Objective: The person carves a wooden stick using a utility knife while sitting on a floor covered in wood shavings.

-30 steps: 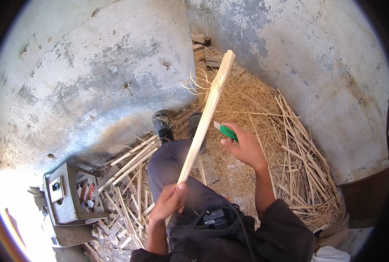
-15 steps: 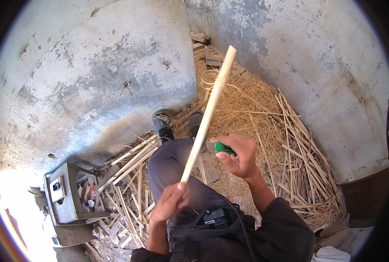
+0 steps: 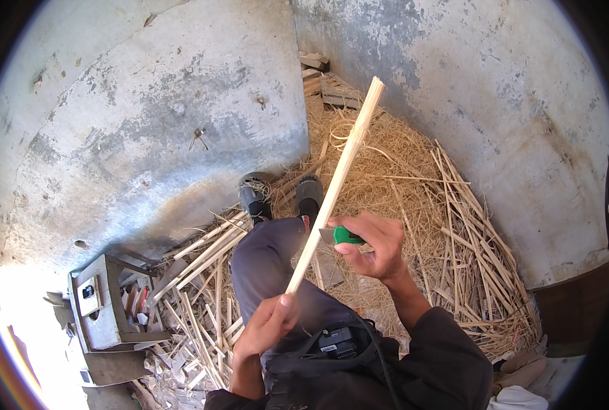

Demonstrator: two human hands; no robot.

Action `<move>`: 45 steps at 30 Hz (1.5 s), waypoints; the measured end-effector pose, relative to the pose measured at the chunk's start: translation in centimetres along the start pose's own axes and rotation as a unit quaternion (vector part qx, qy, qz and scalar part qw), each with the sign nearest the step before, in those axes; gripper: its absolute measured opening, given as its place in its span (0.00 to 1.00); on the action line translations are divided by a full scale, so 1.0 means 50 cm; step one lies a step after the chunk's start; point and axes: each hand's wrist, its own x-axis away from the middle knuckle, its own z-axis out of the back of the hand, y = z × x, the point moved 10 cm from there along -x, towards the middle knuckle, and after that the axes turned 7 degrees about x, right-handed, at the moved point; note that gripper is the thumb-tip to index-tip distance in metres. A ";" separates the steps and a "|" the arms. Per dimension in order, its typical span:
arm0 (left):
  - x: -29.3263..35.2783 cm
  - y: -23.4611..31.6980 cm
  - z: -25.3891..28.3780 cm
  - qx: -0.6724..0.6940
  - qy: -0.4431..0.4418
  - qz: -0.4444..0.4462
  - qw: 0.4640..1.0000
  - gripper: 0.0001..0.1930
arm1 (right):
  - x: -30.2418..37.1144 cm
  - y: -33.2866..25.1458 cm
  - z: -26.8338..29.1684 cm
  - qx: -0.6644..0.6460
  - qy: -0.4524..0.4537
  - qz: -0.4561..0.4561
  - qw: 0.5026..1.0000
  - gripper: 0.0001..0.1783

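My left hand [image 3: 266, 324] grips the lower end of a long, pale wooden stick [image 3: 336, 182], which slants up and away to the right. Thin curled shavings hang off it near the far end. In my right hand [image 3: 378, 247] is a green-handled utility knife [image 3: 347, 236], thumb and fingers closed round it. Its short grey blade points left and meets, or comes very near, the stick's right edge around the middle. Part of the handle is hidden by my fingers.
Shavings [image 3: 380, 150] cover the floor ahead, with a heap of thin wooden strips [image 3: 482, 256] at right and more strips [image 3: 205, 256] at left. A box-like wooden stand [image 3: 113, 304] is at lower left. Worn walls [image 3: 181, 82] meet at the back. My shoes [image 3: 309, 191] rest among the shavings.
The stick's far end has swung slightly right and its near end has shifted a little. The knife's blade has come left, closer to the stick.
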 end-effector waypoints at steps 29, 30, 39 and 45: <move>0.026 -0.013 -0.008 -0.003 0.007 -0.012 1.000 0.30 | -0.012 -0.008 0.029 0.093 0.015 0.036 0.995 0.19; 0.026 -0.015 -0.007 -0.005 0.010 -0.013 1.000 0.30 | -0.012 -0.008 0.028 0.094 0.018 0.039 0.995 0.18; 0.027 -0.036 0.003 -0.014 0.017 -0.014 1.000 0.30 | -0.013 0.013 0.031 0.086 0.033 0.027 0.995 0.18; 0.043 -0.080 0.006 -0.017 0.019 0.022 0.999 0.29 | -0.036 0.054 0.066 0.106 0.078 -0.016 0.991 0.16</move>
